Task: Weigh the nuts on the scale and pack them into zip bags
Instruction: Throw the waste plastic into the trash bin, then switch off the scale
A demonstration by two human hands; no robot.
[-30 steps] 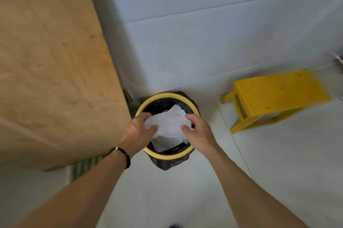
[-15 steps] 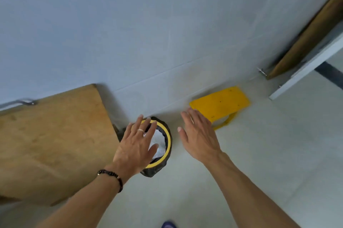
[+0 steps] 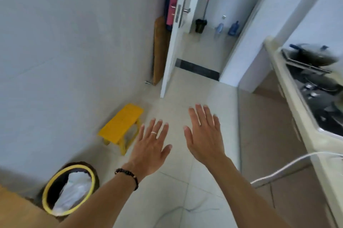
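Hands (image 3: 178,144) flat, fingers straight, above glossy tiles (image 3: 204,90).

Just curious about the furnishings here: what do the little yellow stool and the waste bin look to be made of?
The yellow stool looks like painted wood: flat plank top, squared legs, matte even colour, though moulded plastic is possible. The waste bin seems plastic, with a smooth yellow rim clamping a thin, dark, glossy bin liner; crumpled white stuff inside looks like paper or thin plastic film.
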